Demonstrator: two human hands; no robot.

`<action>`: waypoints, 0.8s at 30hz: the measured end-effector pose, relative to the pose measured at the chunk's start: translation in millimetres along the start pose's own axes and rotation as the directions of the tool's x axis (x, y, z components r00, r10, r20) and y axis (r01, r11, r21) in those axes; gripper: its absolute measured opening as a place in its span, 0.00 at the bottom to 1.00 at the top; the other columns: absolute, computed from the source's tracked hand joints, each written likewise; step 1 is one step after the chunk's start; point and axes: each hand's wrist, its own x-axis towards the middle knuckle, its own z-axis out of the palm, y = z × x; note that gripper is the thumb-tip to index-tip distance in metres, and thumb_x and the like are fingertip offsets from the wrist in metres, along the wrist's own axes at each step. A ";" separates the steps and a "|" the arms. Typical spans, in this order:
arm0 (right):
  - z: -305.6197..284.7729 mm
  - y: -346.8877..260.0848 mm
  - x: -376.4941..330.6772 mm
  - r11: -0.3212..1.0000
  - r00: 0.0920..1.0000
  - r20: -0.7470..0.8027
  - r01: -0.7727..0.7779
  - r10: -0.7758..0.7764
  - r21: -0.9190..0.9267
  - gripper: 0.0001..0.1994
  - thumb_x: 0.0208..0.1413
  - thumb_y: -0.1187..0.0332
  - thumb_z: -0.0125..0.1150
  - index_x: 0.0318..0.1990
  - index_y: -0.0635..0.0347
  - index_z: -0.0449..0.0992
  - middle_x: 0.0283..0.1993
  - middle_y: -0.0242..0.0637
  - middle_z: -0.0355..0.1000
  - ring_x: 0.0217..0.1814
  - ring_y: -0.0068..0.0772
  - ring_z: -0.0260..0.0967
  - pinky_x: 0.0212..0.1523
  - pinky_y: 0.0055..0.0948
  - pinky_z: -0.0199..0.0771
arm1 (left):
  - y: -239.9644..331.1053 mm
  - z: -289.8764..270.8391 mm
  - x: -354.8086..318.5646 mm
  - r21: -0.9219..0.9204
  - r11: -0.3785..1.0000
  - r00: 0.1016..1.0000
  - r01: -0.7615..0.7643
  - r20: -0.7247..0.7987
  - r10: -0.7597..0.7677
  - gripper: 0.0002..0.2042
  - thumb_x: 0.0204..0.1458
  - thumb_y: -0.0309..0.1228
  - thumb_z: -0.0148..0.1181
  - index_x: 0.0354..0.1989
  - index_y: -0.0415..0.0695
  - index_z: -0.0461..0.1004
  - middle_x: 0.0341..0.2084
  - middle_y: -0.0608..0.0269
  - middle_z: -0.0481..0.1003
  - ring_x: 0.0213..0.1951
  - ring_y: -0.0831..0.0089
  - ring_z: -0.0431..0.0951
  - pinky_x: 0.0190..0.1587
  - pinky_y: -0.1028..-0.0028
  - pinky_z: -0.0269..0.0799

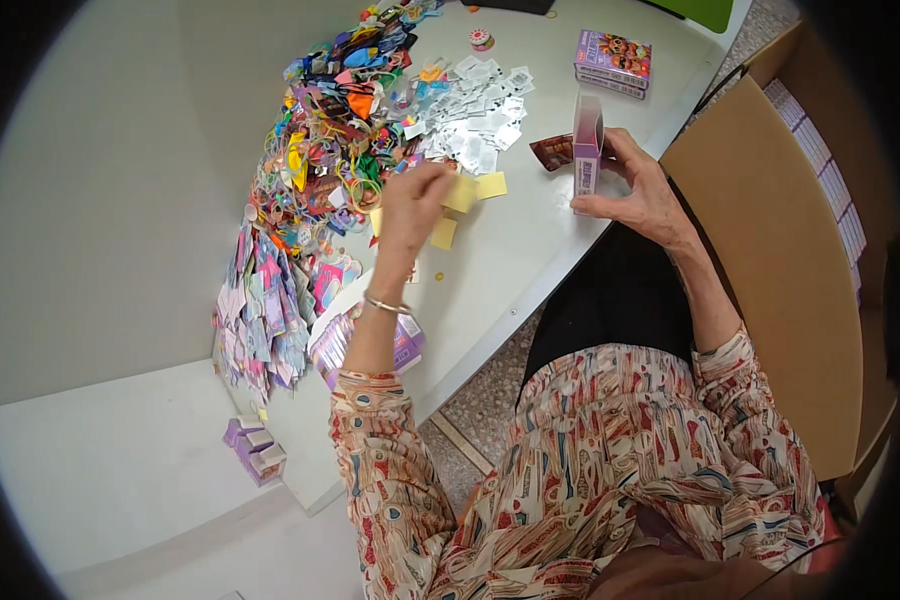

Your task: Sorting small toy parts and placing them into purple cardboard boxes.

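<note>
My right hand (pixel 650 195) grips a small purple open-topped box (pixel 587 165), which stands upright near the table's edge. A dark red printed packet (pixel 552 152) lies against the box's left side. My left hand (pixel 410 212), with a bracelet on its wrist, pinches a small yellow paper slip (pixel 461 194). Other yellow slips (pixel 491 185) lie on the table around those fingers. Just beyond the left hand spreads a heap of small white packets (pixel 485 112).
A large pile of colourful trinkets (pixel 315 150) covers the table's far left, with a heap of cards (pixel 265 310) nearer. Closed purple boxes (pixel 613 62) stack at the far right. A big cardboard carton (pixel 770 260) holding purple boxes stands at my right.
</note>
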 end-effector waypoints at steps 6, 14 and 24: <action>-4.2 3.3 -0.6 1.000 1.000 -0.016 -0.010 0.010 0.007 0.40 0.40 0.63 0.74 0.61 0.67 0.62 0.57 0.39 0.62 0.61 0.32 0.61 0.67 0.35 0.57 | -2.5 8.4 9.6 -0.130 0.985 0.989 0.115 0.108 -0.101 0.07 0.55 0.28 0.58 0.35 0.37 0.78 0.25 0.73 0.75 0.25 0.86 0.70 0.25 0.84 0.65; -7.0 6.7 -2.9 0.999 1.000 -0.023 -0.017 0.017 0.031 0.38 0.40 0.64 0.73 0.60 0.68 0.63 0.55 0.38 0.63 0.60 0.32 0.62 0.67 0.34 0.57 | 16.4 13.9 24.5 0.119 0.990 0.985 0.080 0.146 -0.097 0.09 0.47 0.31 0.59 0.32 0.38 0.79 0.22 0.60 0.77 0.25 0.74 0.76 0.30 0.74 0.70; -10.0 5.8 -2.2 0.999 0.999 -0.047 -0.019 0.021 0.036 0.37 0.40 0.63 0.73 0.58 0.70 0.64 0.53 0.38 0.64 0.58 0.32 0.63 0.65 0.33 0.59 | 13.6 69.2 72.1 0.443 0.835 0.939 -0.328 0.057 0.339 0.06 0.45 0.28 0.60 0.29 0.39 0.77 0.33 0.52 0.76 0.35 0.53 0.73 0.40 0.61 0.69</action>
